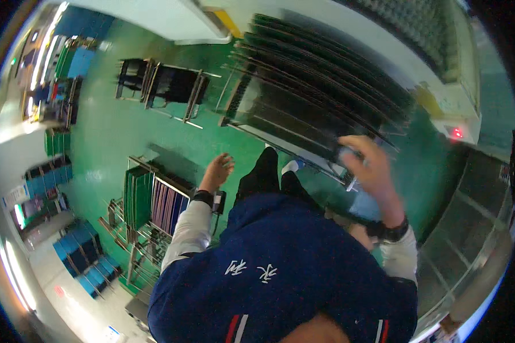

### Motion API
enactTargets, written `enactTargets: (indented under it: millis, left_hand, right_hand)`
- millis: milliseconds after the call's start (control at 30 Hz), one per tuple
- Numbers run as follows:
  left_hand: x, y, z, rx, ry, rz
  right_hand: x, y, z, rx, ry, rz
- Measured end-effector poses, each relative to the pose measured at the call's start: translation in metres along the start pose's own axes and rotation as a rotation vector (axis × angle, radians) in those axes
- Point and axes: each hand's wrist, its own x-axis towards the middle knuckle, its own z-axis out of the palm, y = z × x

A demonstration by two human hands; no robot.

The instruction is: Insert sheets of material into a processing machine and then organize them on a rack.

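My left hand [218,172] hangs over the green floor beside my leg, its fingers loosely bent and nothing in it. My right hand [369,168] is at the near right corner of a large rack [286,153] that holds several dark, flat panels [320,68] standing in rows. Its thumb and forefinger are spread beside a small dark part [342,153] at that corner. Motion blur hides whether the fingers touch or grip it. Dark bands circle both wrists.
At the left stands a cart [174,186] with green and purplish panels. Farther off is a metal rack [174,86] with black panels. Blue bins [77,246] line the left side. A pale machine [458,126] with a red light stands at right, near a dark grated surface [469,228].
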Motion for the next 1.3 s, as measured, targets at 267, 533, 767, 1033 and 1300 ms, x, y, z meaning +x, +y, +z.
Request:
enactTargets:
  millis: [267,533,767,1033,1300]
  left_hand:
    - [-0.019,-0.067,-0.003,-0.076,0.071,0.035]
    - [-0.005,-0.072,-0.073,0.053,0.152,0.17]
    - [-0.009,-0.043,-0.083,-0.059,0.107,0.269]
    - [-0.023,0.003,-0.103,-0.337,0.324,0.181]
    - [-0.013,-0.008,-0.166,0.084,0.42,0.37]
  right_hand:
    - [0.032,-0.003,0.103,-0.409,-0.115,-0.27]
    - [0.077,0.039,0.123,-0.604,-0.222,-0.083]
    - [0.076,0.049,0.117,-0.601,-0.217,-0.015]
    - [0.067,0.037,0.13,-0.703,-0.212,-0.062]
    - [0.059,-0.008,0.135,-0.916,-0.139,-0.088]
